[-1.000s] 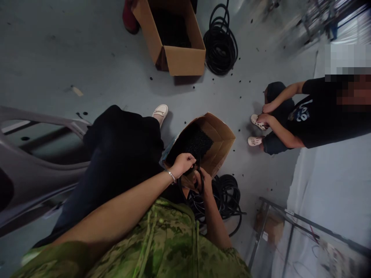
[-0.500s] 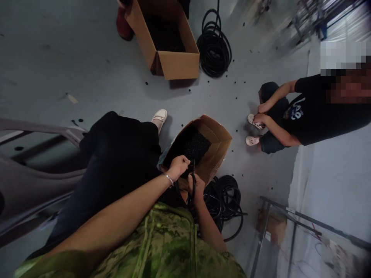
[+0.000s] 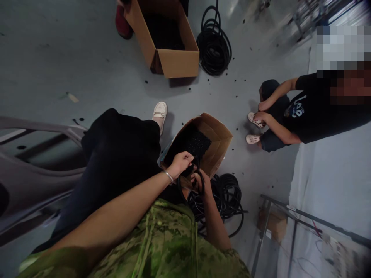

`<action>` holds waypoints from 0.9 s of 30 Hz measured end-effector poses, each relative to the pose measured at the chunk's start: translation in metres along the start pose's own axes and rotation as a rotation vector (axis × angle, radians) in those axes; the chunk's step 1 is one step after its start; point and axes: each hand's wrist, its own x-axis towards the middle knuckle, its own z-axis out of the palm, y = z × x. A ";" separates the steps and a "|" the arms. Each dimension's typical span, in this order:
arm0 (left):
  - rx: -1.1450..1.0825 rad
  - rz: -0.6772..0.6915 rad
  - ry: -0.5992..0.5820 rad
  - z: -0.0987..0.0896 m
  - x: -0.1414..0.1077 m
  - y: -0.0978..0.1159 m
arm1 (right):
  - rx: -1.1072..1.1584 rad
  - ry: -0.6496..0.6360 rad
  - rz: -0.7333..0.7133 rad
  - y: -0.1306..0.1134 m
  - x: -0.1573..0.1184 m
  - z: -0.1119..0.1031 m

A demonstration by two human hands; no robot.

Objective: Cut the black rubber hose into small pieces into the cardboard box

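In the head view there are three cardboard boxes, two black coils, one pair of scissors and two people: the wearer and one squatting person (image 3: pixel 315 108) in a black T-shirt, whose two hands meet over a pair of pale clogs. The left hand (image 3: pixel 182 162), one bracelet (image 3: pixel 169 176) at its wrist, has its fingers drawn together, the tips pinching what looks like the end of a black tube (image 3: pixel 179 189) that curves down past the wrist. The right hand (image 3: pixel 205 180) is curled around the black handles of the scissors (image 3: pixel 198 168), which point away from the body, just beside the left fingertips; how far the blades are parted I cannot tell. Both hands are over the near edge of the near box (image 3: pixel 218 143), which is open and holds a mass of small black pieces (image 3: pixel 198 143), too many to count. The far box (image 3: pixel 181 63) is open too, with dark contents (image 3: pixel 165 33); one coil (image 3: pixel 214 67) lies just beside it. The other coil (image 3: pixel 228 179), loose and tangled, lies beside the near box. The third box (image 3: pixel 272 226) stands behind a metal frame (image 3: pixel 265 218), its contents hidden
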 end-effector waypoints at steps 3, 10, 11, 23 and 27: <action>-0.022 0.006 -0.048 0.001 -0.004 0.005 | -0.110 -0.041 -0.045 -0.006 0.002 -0.004; -0.036 -0.006 -0.110 0.001 -0.006 0.006 | -0.148 -0.051 -0.086 -0.014 0.007 -0.003; -0.037 -0.002 -0.118 0.000 -0.005 0.005 | -0.156 -0.050 -0.082 -0.015 0.007 -0.003; -0.017 -0.008 -0.089 0.002 -0.007 0.007 | -0.209 -0.070 -0.147 -0.006 0.013 -0.007; -0.003 -0.015 -0.097 0.002 -0.006 0.007 | -0.215 -0.072 -0.155 -0.006 0.013 -0.007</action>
